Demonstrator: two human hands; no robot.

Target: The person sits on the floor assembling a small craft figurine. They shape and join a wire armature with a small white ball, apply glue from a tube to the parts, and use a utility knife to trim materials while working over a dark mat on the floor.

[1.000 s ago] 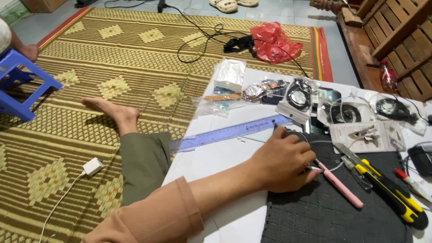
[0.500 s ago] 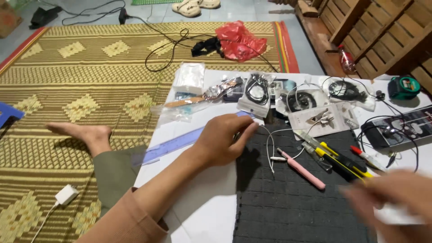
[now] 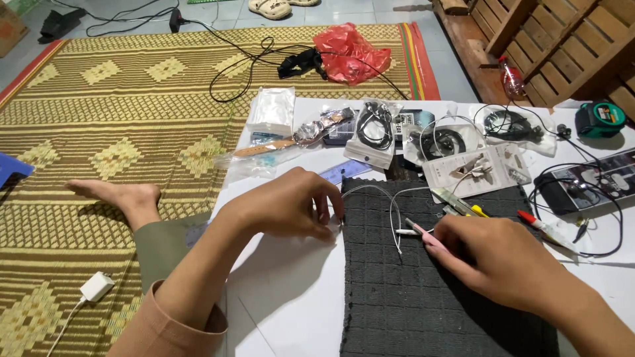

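Left hand [image 3: 288, 208] pinches the white wire [image 3: 391, 210]; right hand [image 3: 493, 254] now closes on pink tweezers [image 3: 423, 235].
Right has just come onto the mat [image 3: 423, 304].

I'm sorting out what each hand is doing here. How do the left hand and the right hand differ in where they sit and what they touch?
The left hand rests mostly on the white table, fingertips at the left edge of the dark mat, pinching the thin white cable. The right hand lies on the mat itself, over the pink tool. The left forearm shows a peach sleeve; the right forearm is bare. Both are palm down, fingers curled.
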